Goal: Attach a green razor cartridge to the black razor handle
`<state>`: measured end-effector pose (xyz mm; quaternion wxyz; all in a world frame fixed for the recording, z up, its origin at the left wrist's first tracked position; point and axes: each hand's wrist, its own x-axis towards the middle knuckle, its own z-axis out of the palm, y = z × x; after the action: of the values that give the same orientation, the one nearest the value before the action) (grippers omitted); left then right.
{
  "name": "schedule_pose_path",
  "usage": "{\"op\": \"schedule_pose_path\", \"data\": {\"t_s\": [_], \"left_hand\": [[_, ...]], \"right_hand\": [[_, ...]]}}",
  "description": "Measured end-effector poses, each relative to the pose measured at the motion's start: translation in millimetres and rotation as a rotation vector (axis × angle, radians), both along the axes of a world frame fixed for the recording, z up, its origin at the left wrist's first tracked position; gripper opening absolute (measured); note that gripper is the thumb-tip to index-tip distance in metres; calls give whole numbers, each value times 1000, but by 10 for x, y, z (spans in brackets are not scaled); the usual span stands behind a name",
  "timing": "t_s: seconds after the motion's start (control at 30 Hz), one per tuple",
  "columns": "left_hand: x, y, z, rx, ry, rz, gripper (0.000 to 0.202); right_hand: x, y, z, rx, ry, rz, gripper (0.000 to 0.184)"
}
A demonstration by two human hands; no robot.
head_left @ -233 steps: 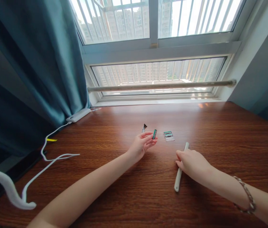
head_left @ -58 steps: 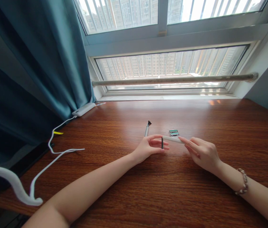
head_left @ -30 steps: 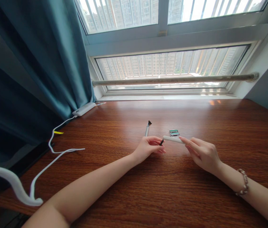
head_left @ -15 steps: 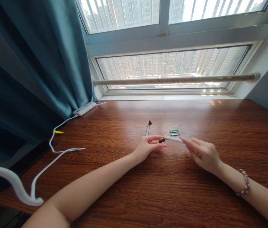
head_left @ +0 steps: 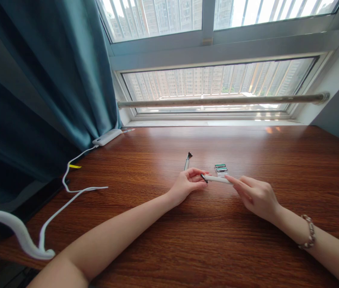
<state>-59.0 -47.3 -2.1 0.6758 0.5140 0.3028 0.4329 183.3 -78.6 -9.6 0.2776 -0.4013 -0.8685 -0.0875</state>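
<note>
Between the thumb and fingers of my left hand (head_left: 189, 182) is a small black razor head (head_left: 204, 178). My right hand (head_left: 255, 193) is closed on a white razor handle (head_left: 219, 179), which lies roughly level with its left end against the razor head; whether the two are joined I cannot tell. Beyond my left hand a second razor (head_left: 187, 161) rests on the table with its black head pointing away, its near end hidden by that hand. Just past the handle sits a clear holder of razor cartridges (head_left: 221, 168) with green strips.
The brown wooden table (head_left: 217, 240) reaches back to the window. White cables (head_left: 67, 186), a white power strip (head_left: 107, 137) and a yellow strip (head_left: 75, 166) are on the left, below a blue curtain (head_left: 79, 72). A white curved stand (head_left: 22, 232) is at the near left.
The razor handle has moved left and slightly down, so its end now meets the razor head. The razor head has turned in my left fingers. More of the cartridge holder shows.
</note>
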Motion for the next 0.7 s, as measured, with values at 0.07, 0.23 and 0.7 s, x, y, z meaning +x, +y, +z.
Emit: {"op": "schedule_pose_path", "data": {"t_s": [0.07, 0.23, 0.7], "left_hand": [[-2, -2, 6, 2, -10, -2, 33], [-15, 4, 0, 47, 28, 9, 38], [-3, -38, 44, 65, 52, 18, 53]], "right_hand": [[-7, -2, 4, 12, -12, -7, 47], [2, -6, -5, 29, -30, -10, 47], [10, 4, -8, 41, -36, 5, 42]]}}
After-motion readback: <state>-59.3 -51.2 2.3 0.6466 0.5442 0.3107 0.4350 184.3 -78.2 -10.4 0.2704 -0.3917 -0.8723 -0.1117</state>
